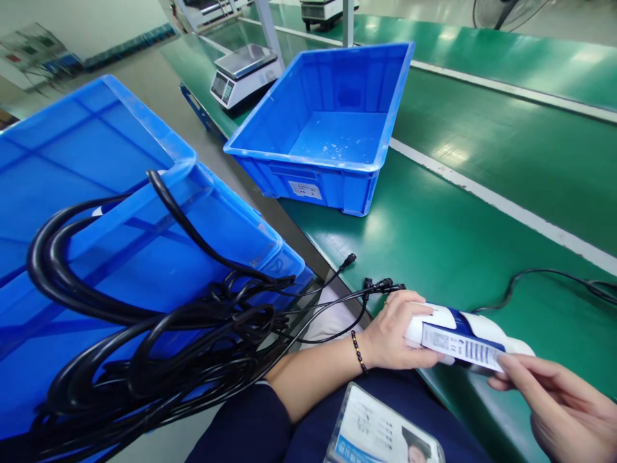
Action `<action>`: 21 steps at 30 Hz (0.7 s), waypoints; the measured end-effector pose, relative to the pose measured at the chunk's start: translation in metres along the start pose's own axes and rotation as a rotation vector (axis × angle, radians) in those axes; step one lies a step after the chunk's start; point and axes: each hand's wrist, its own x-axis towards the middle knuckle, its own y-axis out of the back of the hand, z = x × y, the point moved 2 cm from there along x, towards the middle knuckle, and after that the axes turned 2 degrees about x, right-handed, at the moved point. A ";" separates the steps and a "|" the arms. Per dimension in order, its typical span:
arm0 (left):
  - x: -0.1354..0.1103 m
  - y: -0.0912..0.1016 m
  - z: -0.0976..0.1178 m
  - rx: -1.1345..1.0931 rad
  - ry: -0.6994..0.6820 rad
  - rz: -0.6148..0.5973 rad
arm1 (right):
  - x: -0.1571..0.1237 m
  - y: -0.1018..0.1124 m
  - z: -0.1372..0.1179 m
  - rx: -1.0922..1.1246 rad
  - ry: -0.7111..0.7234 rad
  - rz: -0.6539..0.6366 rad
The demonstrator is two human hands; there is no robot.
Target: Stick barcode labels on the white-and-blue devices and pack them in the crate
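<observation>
My left hand [395,331] is closed around one end of a white and blue device [465,334] that lies across the near edge of the green table [434,238]. A printed label [460,347] sits on the device's side. My right hand [559,402] pinches the label's right end with fingers pressed on the device. Thin black cable ends with plugs [380,285] lie just beyond my left hand. A black cable [544,276] trails off to the right from the device.
A large bundle of black cables [159,334] hangs over tilted blue crates [96,167] at left. An empty blue bin [332,122] stands on the table ahead. A weighing scale [243,74] sits behind it. An ID badge [380,431] hangs at my chest.
</observation>
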 end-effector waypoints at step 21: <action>0.001 0.000 0.003 -0.009 -0.020 0.024 | -0.003 0.000 -0.004 0.004 -0.018 0.004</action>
